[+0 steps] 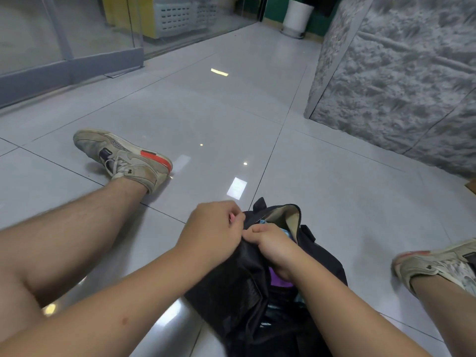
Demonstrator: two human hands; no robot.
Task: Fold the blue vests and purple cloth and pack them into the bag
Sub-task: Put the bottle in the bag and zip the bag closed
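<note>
A black bag (244,287) is laid on the tiled floor (211,119) between the legs. Its upper edge is pinched by the left hand (211,230) and gripped by the right hand (273,244). Purple cloth (277,278) and blue fabric (286,231) are seen inside. No writing can be read.

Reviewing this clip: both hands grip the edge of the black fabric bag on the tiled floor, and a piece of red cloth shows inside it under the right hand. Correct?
Not quite. The cloth showing inside the black fabric bag under the right hand is purple cloth, not red, as the head view shows. The rest holds: the left hand and right hand both grip the bag's edge on the tiled floor.
</note>
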